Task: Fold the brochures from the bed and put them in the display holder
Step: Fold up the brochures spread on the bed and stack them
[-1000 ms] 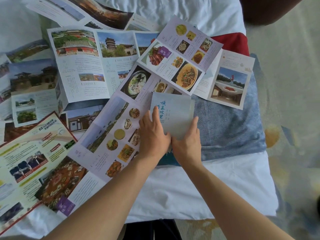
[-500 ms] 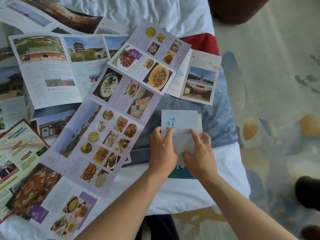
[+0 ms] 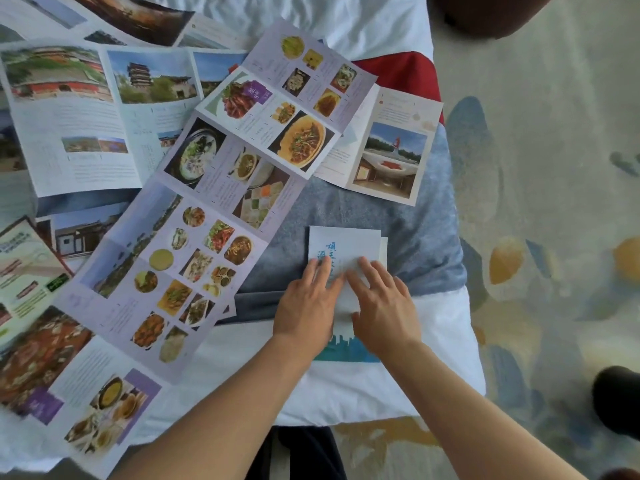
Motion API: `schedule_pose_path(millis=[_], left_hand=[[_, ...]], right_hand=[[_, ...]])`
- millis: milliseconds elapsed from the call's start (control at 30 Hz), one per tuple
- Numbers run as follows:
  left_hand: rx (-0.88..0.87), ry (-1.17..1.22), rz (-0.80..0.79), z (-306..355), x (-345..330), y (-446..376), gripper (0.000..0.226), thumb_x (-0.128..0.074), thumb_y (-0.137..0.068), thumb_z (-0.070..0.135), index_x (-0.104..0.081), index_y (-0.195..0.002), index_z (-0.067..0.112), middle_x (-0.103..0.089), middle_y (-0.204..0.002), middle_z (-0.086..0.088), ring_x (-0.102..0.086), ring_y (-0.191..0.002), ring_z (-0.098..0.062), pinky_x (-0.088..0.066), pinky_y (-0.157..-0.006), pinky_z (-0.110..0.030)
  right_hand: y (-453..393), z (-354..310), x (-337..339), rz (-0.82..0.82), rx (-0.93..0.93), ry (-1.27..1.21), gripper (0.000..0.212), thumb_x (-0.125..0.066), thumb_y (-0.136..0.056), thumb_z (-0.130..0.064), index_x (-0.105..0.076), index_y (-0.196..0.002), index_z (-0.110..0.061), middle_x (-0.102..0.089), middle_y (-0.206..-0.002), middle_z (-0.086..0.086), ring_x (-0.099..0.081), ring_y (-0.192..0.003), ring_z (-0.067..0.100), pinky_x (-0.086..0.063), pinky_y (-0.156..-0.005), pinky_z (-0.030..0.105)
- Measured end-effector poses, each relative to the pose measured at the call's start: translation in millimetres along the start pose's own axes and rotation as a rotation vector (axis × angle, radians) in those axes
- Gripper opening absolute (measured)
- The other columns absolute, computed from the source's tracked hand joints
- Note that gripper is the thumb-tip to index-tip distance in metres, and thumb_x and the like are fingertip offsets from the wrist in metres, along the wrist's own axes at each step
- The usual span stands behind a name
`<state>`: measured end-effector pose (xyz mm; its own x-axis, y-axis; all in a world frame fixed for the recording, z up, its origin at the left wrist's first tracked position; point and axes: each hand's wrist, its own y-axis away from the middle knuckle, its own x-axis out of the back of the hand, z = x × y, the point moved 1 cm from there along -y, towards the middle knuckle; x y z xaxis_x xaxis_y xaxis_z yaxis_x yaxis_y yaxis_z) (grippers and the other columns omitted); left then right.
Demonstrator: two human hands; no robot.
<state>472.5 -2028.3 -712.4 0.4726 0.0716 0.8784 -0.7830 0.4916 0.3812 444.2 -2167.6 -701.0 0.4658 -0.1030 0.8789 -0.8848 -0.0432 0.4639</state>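
A folded white brochure [image 3: 346,242] with blue lettering lies flat on the blue bed runner [image 3: 415,237] near the bed's front edge. My left hand [image 3: 306,306] and my right hand [image 3: 382,306] both press down on its lower half, palms flat and fingers spread. Their palms hide the brochure's middle; a teal skyline strip shows below the wrists. Several unfolded brochures lie spread over the bed: a long food menu [image 3: 166,271], a temple brochure [image 3: 86,116] and a monument brochure [image 3: 391,154]. No display holder is in view.
White bedding [image 3: 346,393] covers the bed's front edge. A red cloth [image 3: 398,71] lies at the back right. Patterned carpet [image 3: 536,168] runs along the right of the bed, with a dark shoe [image 3: 616,400] at the lower right and dark furniture [image 3: 485,12] at the top.
The folded brochure has come down from a raised, tilted pose onto the runner. Both hands have slid over it and now press it flat. The camera view shifted right.
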Motion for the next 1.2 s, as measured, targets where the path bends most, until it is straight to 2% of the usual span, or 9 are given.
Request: schedule_pose_path(millis=[133, 233, 433, 567, 733, 833, 1033, 1133, 1200], left_hand=[[0.017, -0.016, -0.021, 4.3, -1.8, -2.7, 0.079, -0.062, -0.089, 0.015, -0.018, -0.154, 0.024, -0.002, -0.163, -0.011, 0.000, -0.151, -0.031, -0.035, -0.110, -0.040], [0.009, -0.021, -0.010, 2.2, -3.8, -1.3, 0.077, -0.062, -0.090, 0.018, -0.017, -0.153, 0.022, 0.000, -0.164, -0.011, 0.002, -0.151, -0.031, -0.034, -0.112, -0.041], [-0.036, -0.061, -0.005, -2.6, 2.8, -7.0, 0.070, -0.067, -0.087, 0.022, -0.031, -0.148, 0.022, -0.014, -0.160, -0.013, -0.013, -0.147, -0.033, -0.038, -0.107, -0.044], [-0.065, 0.038, 0.059, -13.5, 17.3, -6.5, 0.056, -0.067, -0.089, 0.029, -0.044, -0.139, 0.021, -0.032, -0.153, -0.010, -0.032, -0.138, -0.028, -0.039, -0.108, -0.041], [0.071, 0.197, 0.214, -62.0, 45.1, 3.5, 0.037, -0.062, -0.092, 0.029, -0.055, -0.127, 0.020, -0.054, -0.129, -0.002, -0.049, -0.120, -0.020, -0.043, -0.100, -0.032], [0.170, 0.189, 0.251, -105.4, 55.8, 17.4, 0.037, -0.062, -0.090, 0.028, -0.055, -0.126, 0.021, -0.054, -0.125, 0.002, -0.048, -0.118, -0.017, -0.042, -0.098, -0.028], [0.420, 0.234, 0.301, -184.6, 63.2, 61.3, 0.036, -0.060, -0.091, 0.035, -0.052, -0.124, 0.025, -0.053, -0.124, 0.003, -0.051, -0.113, -0.018, -0.044, -0.095, -0.029], [0.495, 0.221, 0.316, -220.4, 61.7, 86.2, 0.032, -0.056, -0.092, 0.034, -0.052, -0.121, 0.023, -0.052, -0.122, 0.002, -0.051, -0.110, -0.019, -0.045, -0.087, -0.029], [0.535, 0.195, 0.301, -240.3, 59.8, 100.0, 0.036, -0.056, -0.092, 0.036, -0.051, -0.125, 0.020, -0.049, -0.125, 0.000, -0.048, -0.114, -0.020, -0.044, -0.090, -0.032]], right_hand=[[-8.5, -0.5, 4.2, 0.048, -0.012, 0.025, 0.063, -0.066, -0.087, -0.035, -0.043, -0.145, -0.027, -0.032, -0.157, 0.002, -0.031, -0.142, 0.023, -0.026, -0.116, 0.041], [-22.7, -1.5, 16.3, 0.099, -0.090, -0.034, 0.057, -0.066, -0.088, -0.043, -0.044, -0.140, -0.031, -0.045, -0.141, 0.002, -0.045, -0.127, 0.023, -0.034, -0.106, 0.036], [-33.7, -4.7, 20.3, 0.080, -0.134, -0.009, 0.051, -0.065, -0.090, -0.037, -0.046, -0.137, -0.033, -0.044, -0.134, 0.002, -0.044, -0.122, 0.023, -0.036, -0.100, 0.034], [-36.7, -17.3, 32.1, 0.089, -0.109, -0.002, 0.053, -0.067, -0.088, -0.035, -0.048, -0.136, -0.027, -0.046, -0.136, 0.003, -0.047, -0.122, 0.024, -0.037, -0.099, 0.037], [-53.1, -73.3, 51.0, 0.120, -0.024, -0.048, 0.058, -0.067, -0.088, -0.036, -0.045, -0.140, -0.025, -0.047, -0.140, 0.005, -0.047, -0.125, 0.027, -0.038, -0.100, 0.039], [-65.6, -112.6, 57.1, 0.139, 0.055, -0.074, 0.063, -0.071, -0.086, -0.035, -0.046, -0.142, -0.023, -0.048, -0.140, 0.006, -0.048, -0.124, 0.027, -0.039, -0.100, 0.039], [-78.2, -186.1, 53.5, 0.145, 0.196, -0.091, 0.055, -0.075, -0.082, -0.032, -0.057, -0.131, -0.019, -0.052, -0.135, 0.007, -0.050, -0.122, 0.030, -0.043, -0.099, 0.044], [-78.4, -220.8, 44.8, 0.114, 0.274, -0.076, 0.057, -0.074, -0.082, -0.030, -0.057, -0.134, -0.018, -0.052, -0.139, 0.009, -0.048, -0.127, 0.033, -0.041, -0.103, 0.047], [-77.0, -243.2, 39.0, 0.106, 0.327, -0.077, 0.055, -0.073, -0.082, -0.028, -0.057, -0.134, -0.019, -0.050, -0.142, 0.008, -0.046, -0.130, 0.033, -0.039, -0.105, 0.048]])
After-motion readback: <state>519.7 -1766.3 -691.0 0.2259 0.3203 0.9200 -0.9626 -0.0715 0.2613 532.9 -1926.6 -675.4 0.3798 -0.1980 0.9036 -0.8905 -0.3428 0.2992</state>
